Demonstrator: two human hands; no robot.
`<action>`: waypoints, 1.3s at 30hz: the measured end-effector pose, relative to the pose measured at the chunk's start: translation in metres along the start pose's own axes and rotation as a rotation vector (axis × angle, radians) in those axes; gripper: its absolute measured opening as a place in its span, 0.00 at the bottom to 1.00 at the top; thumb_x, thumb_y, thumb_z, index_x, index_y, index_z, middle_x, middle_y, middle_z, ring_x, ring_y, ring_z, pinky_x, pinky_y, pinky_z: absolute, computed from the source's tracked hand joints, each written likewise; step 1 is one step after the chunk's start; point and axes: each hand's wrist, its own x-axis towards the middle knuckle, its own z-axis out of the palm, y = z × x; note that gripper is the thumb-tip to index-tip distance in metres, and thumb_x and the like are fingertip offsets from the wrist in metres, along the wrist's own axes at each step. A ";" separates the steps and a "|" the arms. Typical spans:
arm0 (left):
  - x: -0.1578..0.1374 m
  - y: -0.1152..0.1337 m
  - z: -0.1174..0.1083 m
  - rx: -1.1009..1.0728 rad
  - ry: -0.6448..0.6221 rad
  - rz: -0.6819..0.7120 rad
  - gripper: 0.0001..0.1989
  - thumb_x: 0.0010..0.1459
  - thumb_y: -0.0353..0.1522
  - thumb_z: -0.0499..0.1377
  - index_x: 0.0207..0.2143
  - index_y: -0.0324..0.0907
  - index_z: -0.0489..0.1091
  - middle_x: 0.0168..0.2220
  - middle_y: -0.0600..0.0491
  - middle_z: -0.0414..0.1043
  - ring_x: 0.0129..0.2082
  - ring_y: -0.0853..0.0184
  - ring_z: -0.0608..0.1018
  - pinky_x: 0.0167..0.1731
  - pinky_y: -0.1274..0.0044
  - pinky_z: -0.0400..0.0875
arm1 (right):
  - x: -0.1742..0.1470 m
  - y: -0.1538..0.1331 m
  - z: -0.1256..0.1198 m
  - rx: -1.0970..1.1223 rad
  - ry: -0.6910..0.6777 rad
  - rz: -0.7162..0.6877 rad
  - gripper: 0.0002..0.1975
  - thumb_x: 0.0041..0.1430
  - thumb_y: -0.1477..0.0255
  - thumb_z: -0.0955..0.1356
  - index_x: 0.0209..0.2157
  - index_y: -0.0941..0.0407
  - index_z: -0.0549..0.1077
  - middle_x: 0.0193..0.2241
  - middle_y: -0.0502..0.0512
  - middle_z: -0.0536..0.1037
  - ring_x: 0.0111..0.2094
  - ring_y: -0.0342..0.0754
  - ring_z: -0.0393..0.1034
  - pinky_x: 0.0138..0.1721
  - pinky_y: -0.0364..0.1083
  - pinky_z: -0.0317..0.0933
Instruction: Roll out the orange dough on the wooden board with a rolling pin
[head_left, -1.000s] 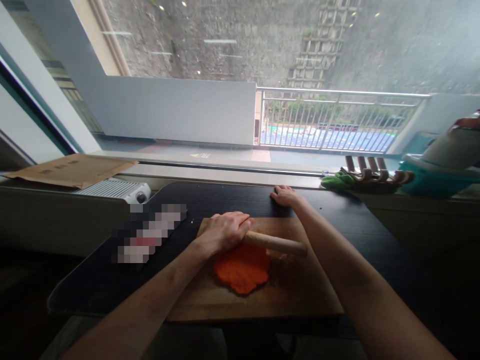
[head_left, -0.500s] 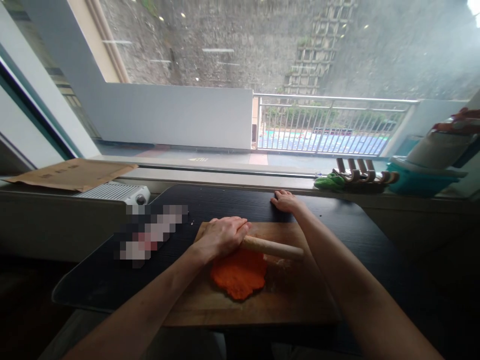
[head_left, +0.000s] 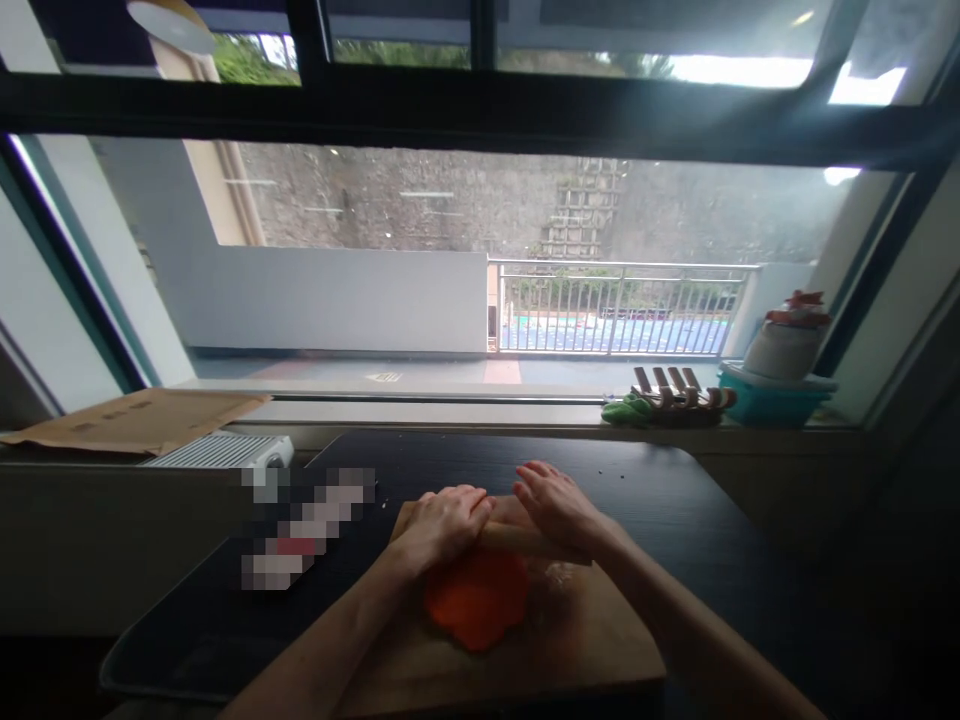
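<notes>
A thin, uneven sheet of orange dough point(head_left: 476, 605) lies on a wooden board point(head_left: 600, 650). Across its far edge rests a wooden rolling pin point(head_left: 517, 541). My left hand point(head_left: 448, 522) is wrapped over the pin's left part, fingers curled on top of it. Beyond the right part of the pin, my right hand point(head_left: 556, 503) is stretched out with its fingers apart; its wrist hides the pin's right end. Whether the right palm touches the pin, I cannot tell.
The board sits on a black table point(head_left: 697, 530). Left of it lies a pixelated pale item point(head_left: 330, 510). A brown paper envelope point(head_left: 142, 420) rests by a white vent point(head_left: 225, 450). A green cloth point(head_left: 628, 409), brown rack point(head_left: 682, 400) and teal box point(head_left: 776, 393) stand along the windowsill.
My right hand has come from the table's far edge back toward the board and over the pin's right end. My left hand stays on the pin. The camera has tilted up.
</notes>
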 end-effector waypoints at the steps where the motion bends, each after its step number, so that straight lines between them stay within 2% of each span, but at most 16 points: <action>1: -0.001 -0.001 0.002 0.002 0.015 0.002 0.23 0.65 0.43 0.41 0.49 0.49 0.72 0.52 0.52 0.75 0.51 0.58 0.75 0.50 0.67 0.66 | -0.013 -0.008 0.001 -0.015 0.021 -0.003 0.23 0.69 0.62 0.52 0.57 0.55 0.66 0.60 0.59 0.64 0.61 0.51 0.57 0.58 0.50 0.52; 5: -0.011 -0.007 0.012 0.007 0.098 0.013 0.25 0.66 0.43 0.39 0.49 0.46 0.71 0.53 0.49 0.73 0.53 0.57 0.73 0.52 0.64 0.64 | -0.045 -0.031 0.002 -0.126 0.177 0.039 0.24 0.69 0.62 0.53 0.57 0.57 0.67 0.61 0.64 0.63 0.63 0.57 0.52 0.61 0.57 0.46; 8: -0.020 -0.011 0.017 0.018 0.174 0.044 0.25 0.67 0.44 0.39 0.49 0.45 0.71 0.53 0.48 0.73 0.54 0.58 0.72 0.52 0.65 0.63 | -0.051 -0.042 0.001 -0.144 0.157 0.018 0.23 0.69 0.63 0.53 0.57 0.55 0.67 0.61 0.61 0.63 0.63 0.56 0.52 0.61 0.56 0.45; 12: -0.025 -0.011 0.017 0.031 0.258 0.117 0.23 0.68 0.41 0.40 0.45 0.45 0.72 0.45 0.50 0.76 0.46 0.61 0.75 0.51 0.68 0.62 | -0.051 -0.050 0.002 -0.145 0.158 0.073 0.21 0.69 0.64 0.53 0.53 0.53 0.70 0.58 0.61 0.67 0.61 0.55 0.57 0.59 0.54 0.49; 19: -0.015 0.000 0.018 0.042 0.307 0.129 0.21 0.67 0.40 0.42 0.41 0.44 0.72 0.41 0.49 0.77 0.42 0.60 0.76 0.47 0.68 0.64 | -0.053 -0.043 -0.005 -0.196 0.193 0.077 0.19 0.69 0.65 0.54 0.46 0.53 0.73 0.49 0.59 0.74 0.53 0.53 0.65 0.54 0.51 0.53; 22: -0.004 0.013 0.022 0.044 0.316 0.124 0.22 0.67 0.41 0.41 0.39 0.44 0.73 0.41 0.48 0.76 0.43 0.60 0.76 0.47 0.68 0.64 | -0.053 -0.030 -0.013 -0.228 0.149 0.083 0.20 0.69 0.67 0.53 0.45 0.54 0.74 0.46 0.59 0.76 0.50 0.53 0.66 0.52 0.51 0.54; 26: 0.007 0.023 0.022 0.043 0.292 0.131 0.22 0.67 0.41 0.41 0.39 0.44 0.74 0.41 0.49 0.77 0.44 0.61 0.76 0.48 0.69 0.63 | -0.050 -0.017 -0.019 -0.238 0.093 0.091 0.19 0.69 0.68 0.55 0.44 0.53 0.75 0.44 0.58 0.77 0.49 0.53 0.67 0.49 0.50 0.56; 31: 0.012 0.020 0.017 0.038 0.198 0.129 0.24 0.67 0.42 0.40 0.46 0.46 0.73 0.49 0.50 0.76 0.49 0.61 0.75 0.52 0.68 0.63 | -0.044 -0.014 -0.012 -0.218 0.120 0.137 0.21 0.70 0.64 0.53 0.46 0.53 0.74 0.47 0.59 0.75 0.52 0.54 0.64 0.53 0.53 0.53; 36: 0.002 0.015 0.018 0.069 0.090 0.130 0.26 0.66 0.42 0.39 0.54 0.41 0.68 0.57 0.43 0.69 0.57 0.58 0.70 0.56 0.65 0.61 | -0.046 -0.011 -0.003 -0.167 0.131 0.156 0.23 0.69 0.58 0.53 0.48 0.52 0.73 0.51 0.57 0.73 0.57 0.54 0.59 0.57 0.55 0.49; 39: 0.002 0.009 0.018 0.097 0.043 0.150 0.24 0.66 0.39 0.40 0.57 0.43 0.65 0.60 0.46 0.65 0.61 0.60 0.66 0.60 0.64 0.57 | -0.039 -0.009 -0.002 -0.143 0.117 0.177 0.22 0.68 0.57 0.53 0.49 0.50 0.72 0.52 0.56 0.72 0.58 0.53 0.58 0.58 0.56 0.48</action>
